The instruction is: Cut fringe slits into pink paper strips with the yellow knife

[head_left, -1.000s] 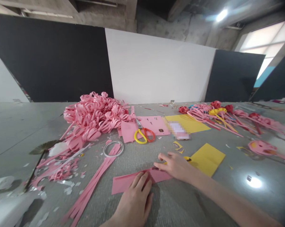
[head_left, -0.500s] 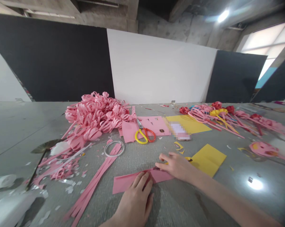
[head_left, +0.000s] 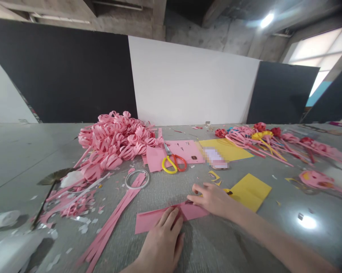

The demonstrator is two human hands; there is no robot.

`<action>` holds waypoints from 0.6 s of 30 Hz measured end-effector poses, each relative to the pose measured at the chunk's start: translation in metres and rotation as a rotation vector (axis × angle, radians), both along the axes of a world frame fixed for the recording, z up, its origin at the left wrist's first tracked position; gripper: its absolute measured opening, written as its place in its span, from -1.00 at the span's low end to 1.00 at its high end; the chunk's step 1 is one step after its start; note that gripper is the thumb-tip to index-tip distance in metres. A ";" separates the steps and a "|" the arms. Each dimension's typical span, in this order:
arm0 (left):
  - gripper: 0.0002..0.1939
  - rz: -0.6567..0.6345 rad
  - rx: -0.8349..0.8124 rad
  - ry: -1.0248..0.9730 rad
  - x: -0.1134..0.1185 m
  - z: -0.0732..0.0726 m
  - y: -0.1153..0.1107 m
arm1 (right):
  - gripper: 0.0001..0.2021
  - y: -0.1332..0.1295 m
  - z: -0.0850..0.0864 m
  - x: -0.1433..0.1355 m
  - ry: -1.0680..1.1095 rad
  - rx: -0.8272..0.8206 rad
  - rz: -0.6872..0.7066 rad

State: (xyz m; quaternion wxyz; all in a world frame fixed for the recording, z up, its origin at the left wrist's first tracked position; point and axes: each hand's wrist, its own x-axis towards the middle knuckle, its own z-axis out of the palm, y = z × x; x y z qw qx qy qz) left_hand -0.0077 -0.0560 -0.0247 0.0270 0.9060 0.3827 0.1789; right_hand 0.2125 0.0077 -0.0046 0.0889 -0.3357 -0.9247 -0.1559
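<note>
A folded pink paper strip (head_left: 144, 222) lies flat on the grey surface in front of me. My left hand (head_left: 163, 239) rests on its middle, palm down, fingers laid out on the paper. Over the strip's right end is my right hand (head_left: 209, 199), thumb and fingers bent; a small dark item shows by its fingertips, too small to make out. Just beyond the right hand a yellow piece with a dark mark (head_left: 228, 191) is partly hidden, beside a folded yellow paper (head_left: 252, 192).
Scissors (head_left: 173, 165) lie on pink sheets (head_left: 156, 157), near a phone (head_left: 216, 158). A tape roll (head_left: 137, 179) sits on long pink strips (head_left: 114, 223). Pink paper balls (head_left: 116, 136) are heaped back left; coloured paper flowers (head_left: 261, 136) lie right. Scraps litter the left.
</note>
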 end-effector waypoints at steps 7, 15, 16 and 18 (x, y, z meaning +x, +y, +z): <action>-0.64 -0.011 0.041 -0.001 0.000 0.002 0.000 | -0.72 0.003 0.018 0.002 0.368 -0.182 -0.273; -0.55 -0.067 0.002 0.014 0.001 0.002 0.002 | -0.56 -0.013 0.010 -0.022 0.373 -0.310 -0.260; -0.55 -0.075 -0.002 0.016 0.001 0.003 0.002 | -0.54 -0.014 0.008 -0.024 0.342 -0.298 -0.280; -0.54 -0.087 -0.008 0.026 0.002 0.003 0.002 | -0.50 -0.015 0.004 -0.027 0.279 -0.261 -0.329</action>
